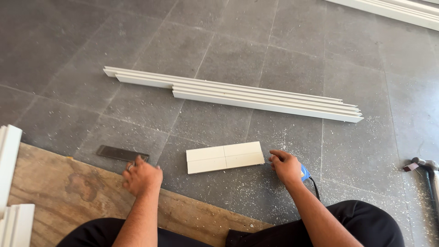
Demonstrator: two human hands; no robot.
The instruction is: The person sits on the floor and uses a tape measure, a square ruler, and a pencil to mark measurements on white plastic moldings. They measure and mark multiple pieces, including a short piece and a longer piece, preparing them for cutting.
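I sit on a grey tiled floor. My right hand (286,166) is closed on a small blue-handled corded tool (305,173), its tip touching the right end of a short white panel piece (225,157) marked with crossing lines. My left hand (142,176) rests in a loose fist at the edge of a plywood sheet (68,196), just below a flat dark metal bar (122,153). A ring shows on one finger. Whether the left hand holds anything is hidden.
Several long white trim strips (238,95) lie stacked across the floor ahead. A hammer (426,165) lies at the right edge. More white strips (10,183) lean at the left. White shavings litter the tiles. More white trim (398,9) runs along the top right.
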